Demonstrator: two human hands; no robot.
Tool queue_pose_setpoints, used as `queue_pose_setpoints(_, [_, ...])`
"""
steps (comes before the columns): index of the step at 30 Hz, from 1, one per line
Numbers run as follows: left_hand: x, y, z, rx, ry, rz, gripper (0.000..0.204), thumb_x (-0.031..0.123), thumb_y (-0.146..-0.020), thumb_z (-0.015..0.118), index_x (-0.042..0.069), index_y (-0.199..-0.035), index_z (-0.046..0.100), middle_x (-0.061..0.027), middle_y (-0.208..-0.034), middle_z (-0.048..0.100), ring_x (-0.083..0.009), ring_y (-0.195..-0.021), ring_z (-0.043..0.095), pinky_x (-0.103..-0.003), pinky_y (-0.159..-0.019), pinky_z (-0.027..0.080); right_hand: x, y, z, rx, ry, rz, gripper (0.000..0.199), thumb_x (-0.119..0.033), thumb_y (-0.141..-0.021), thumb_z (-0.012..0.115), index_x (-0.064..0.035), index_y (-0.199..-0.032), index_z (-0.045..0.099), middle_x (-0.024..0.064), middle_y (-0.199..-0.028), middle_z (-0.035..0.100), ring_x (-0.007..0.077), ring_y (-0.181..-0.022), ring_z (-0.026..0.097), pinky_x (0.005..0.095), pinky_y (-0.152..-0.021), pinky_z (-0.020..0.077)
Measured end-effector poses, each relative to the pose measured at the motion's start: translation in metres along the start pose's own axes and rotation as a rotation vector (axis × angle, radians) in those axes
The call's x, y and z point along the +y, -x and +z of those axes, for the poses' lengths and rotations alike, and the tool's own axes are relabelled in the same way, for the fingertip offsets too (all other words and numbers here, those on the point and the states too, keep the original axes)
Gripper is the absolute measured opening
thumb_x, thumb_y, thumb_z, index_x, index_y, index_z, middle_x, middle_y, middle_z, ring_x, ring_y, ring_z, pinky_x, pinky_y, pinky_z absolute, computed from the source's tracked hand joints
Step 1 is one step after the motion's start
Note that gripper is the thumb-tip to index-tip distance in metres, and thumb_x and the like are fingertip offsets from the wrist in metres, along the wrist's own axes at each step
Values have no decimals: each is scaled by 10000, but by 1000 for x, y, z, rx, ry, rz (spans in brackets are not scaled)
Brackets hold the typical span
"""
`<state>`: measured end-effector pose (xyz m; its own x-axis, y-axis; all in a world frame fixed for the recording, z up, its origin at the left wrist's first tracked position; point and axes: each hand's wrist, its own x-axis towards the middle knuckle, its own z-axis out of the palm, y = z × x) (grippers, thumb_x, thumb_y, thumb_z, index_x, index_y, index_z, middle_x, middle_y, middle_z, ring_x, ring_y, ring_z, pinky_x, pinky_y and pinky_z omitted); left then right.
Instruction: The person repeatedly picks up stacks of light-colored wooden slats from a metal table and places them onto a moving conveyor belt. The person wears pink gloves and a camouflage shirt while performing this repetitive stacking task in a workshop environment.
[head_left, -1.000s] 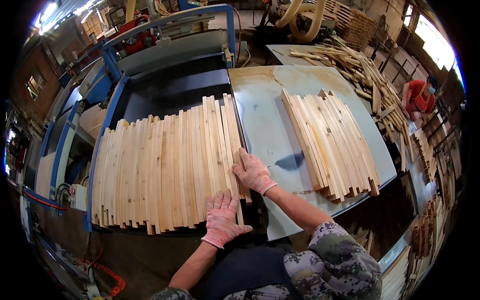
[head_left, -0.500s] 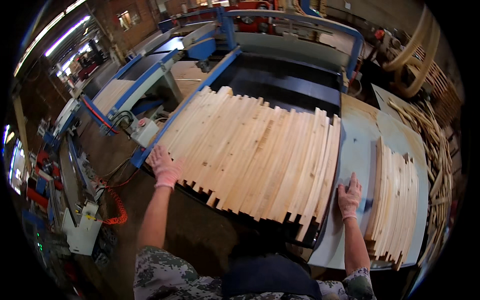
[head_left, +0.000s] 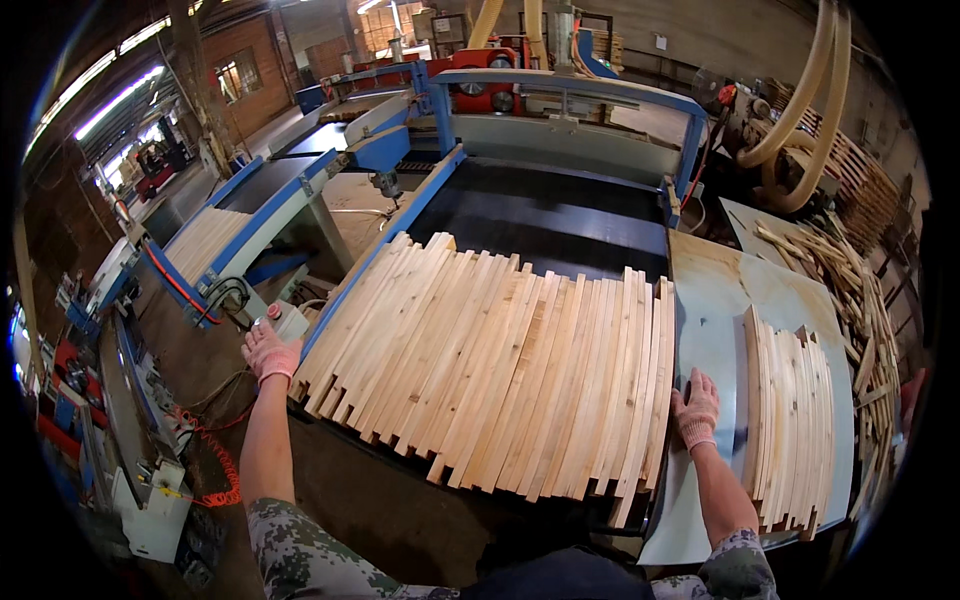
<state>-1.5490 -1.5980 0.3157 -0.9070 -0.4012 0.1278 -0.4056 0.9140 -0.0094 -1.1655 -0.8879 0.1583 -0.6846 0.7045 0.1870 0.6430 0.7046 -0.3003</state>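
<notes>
A broad row of pale wooden strips (head_left: 490,370) lies side by side on a dark conveyor belt (head_left: 540,210), their near ends uneven. My left hand (head_left: 270,352), in a pinkish work glove, is at a grey control box (head_left: 288,320) with a red button, left of the belt's blue side rail. Its fingers are stretched out, and whether they press anything is hard to see. My right hand (head_left: 697,408), gloved likewise, rests open on a pale sheet-topped side table (head_left: 712,300), close to the right edge of the row. A smaller stack of wooden strips (head_left: 790,420) sits to its right.
A blue frame (head_left: 570,85) spans the far end of the belt. Scrap wood (head_left: 850,300) is heaped beyond the side table, below thick hoses (head_left: 810,120). Another conveyor (head_left: 220,230) carries strips at left. A coiled orange air hose (head_left: 215,470) hangs at lower left.
My left hand has moved from the left corner of the strips over to the control box. My right hand stays on the side table. The view has tilted up.
</notes>
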Motion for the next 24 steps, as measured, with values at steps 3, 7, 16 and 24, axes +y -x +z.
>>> queue_pose_setpoints(3, [-17,-14,15,115,-39,28,1000,561,-856,747,87,-1655,376,-123,-1706,412,-302,-1581,372,-481,-1289,300,-4,-4,1,-16,-5,9,797,-389,-912,772,-52,-1579,495,223,-1567,544,429,-1489,451,504,-1255,354])
queue_pose_setpoints(7, [-29,-23,13,133,-88,103,784,487,-846,786,125,-1496,538,-78,-1575,550,-291,-1491,488,-457,-1213,413,0,-11,11,32,26,-72,793,-448,-934,743,-29,-1563,502,194,-1562,560,393,-1480,468,490,-1252,351])
queue_pose_setpoints(16, [-24,22,48,202,574,183,953,247,-930,805,17,-1698,288,-250,-1740,321,-401,-1605,314,-499,-1316,267,-11,-13,3,70,-92,1,734,-454,-962,711,-55,-1550,528,196,-1530,591,394,-1441,516,491,-1230,383])
queue_pose_setpoints(24, [55,269,36,-430,1661,502,247,114,-1009,649,-9,-1185,771,-82,-1121,766,-173,-1017,715,-330,-950,590,-17,1,-24,-22,-60,68,760,-504,-985,689,-75,-1584,502,163,-1601,541,368,-1509,459,463,-1270,331])
